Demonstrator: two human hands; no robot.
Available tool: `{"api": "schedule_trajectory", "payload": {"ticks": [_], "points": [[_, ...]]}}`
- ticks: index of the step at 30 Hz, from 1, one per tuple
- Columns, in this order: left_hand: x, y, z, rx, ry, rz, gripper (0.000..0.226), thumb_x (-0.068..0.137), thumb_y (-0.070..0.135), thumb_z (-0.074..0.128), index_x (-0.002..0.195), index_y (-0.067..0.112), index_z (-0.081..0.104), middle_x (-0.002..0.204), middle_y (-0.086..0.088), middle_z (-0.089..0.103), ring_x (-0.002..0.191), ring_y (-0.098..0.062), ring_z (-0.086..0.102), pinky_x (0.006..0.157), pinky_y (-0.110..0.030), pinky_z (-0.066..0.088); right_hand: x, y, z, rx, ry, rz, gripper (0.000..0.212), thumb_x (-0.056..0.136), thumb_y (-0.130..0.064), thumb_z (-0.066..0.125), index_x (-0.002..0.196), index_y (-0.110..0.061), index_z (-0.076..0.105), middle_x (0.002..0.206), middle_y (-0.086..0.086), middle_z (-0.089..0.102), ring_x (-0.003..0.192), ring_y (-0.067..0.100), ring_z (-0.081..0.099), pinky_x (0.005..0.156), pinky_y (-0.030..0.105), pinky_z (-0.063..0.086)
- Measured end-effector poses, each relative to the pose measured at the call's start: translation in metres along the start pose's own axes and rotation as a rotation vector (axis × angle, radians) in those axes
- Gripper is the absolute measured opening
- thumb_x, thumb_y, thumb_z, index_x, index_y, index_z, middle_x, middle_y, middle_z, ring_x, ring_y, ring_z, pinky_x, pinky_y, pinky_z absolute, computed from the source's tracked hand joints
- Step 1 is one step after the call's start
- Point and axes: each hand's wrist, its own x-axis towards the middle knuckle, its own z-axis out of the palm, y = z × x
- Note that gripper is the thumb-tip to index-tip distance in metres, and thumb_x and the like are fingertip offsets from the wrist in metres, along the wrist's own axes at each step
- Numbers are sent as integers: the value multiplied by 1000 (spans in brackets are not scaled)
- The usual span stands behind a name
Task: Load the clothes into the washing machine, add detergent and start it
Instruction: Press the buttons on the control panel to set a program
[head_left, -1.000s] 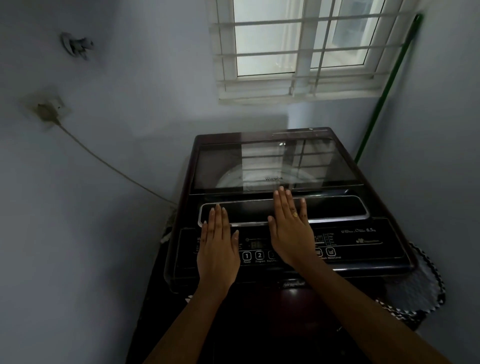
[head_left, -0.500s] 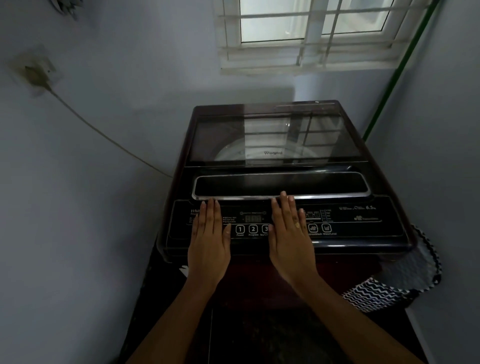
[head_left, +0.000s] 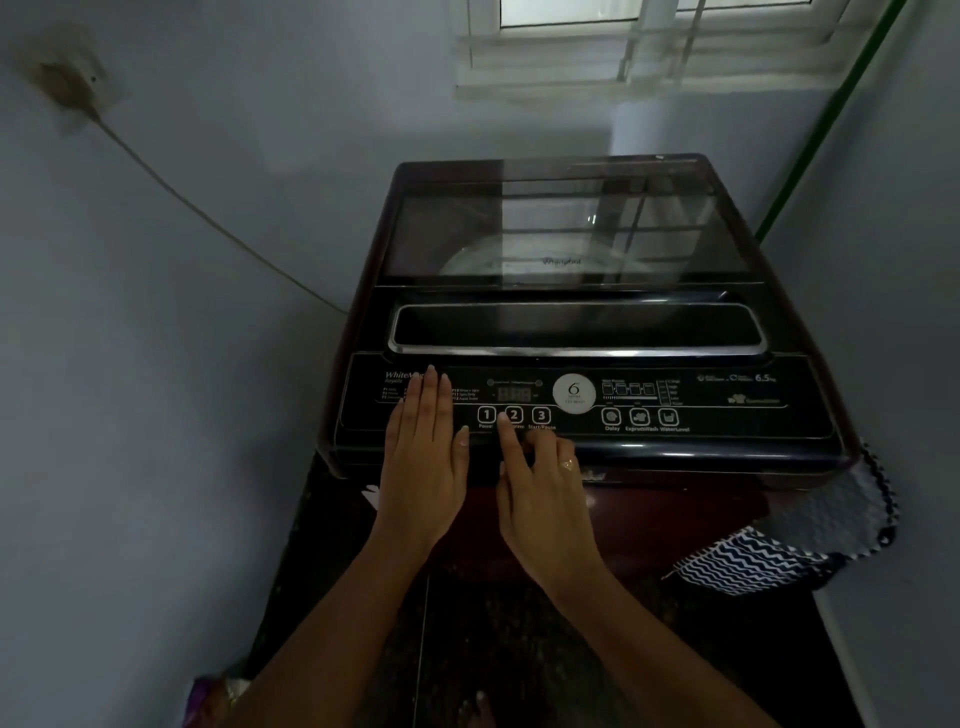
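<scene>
Washing machine (head_left: 571, 234) faces the person, control panel (head_left: 727, 410) running left-right.

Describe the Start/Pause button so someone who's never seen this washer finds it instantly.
On the maroon top-load washing machine, look at the black control panel along its front edge. Left of centre sits a row of three numbered buttons; the Start/Pause button is rightmost, marked 3.
</scene>
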Motion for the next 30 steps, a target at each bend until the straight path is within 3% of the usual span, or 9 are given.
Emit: {"api": "schedule_trajectory", "payload": {"ticks": [8,30], "points": [[-1,-1,2,-2,-5,12,58,97,36,14,148,8,14,157,-9,11,144,-16,0,117,-33,1,1,-10,9,-49,-2,-14,49,91,-28,35,132,-7,50,94,9,57,78,22,52,66,33,50],[-1,0,8,19,89,16,54,98,28,23,145,2,26,153,-15,24,143,-25,18,116,-41,17,3,-7,26,-177,115,-45,46,93,-28,34,131,-8,52,94,8,58,80,21,46,65,32,43]]}}
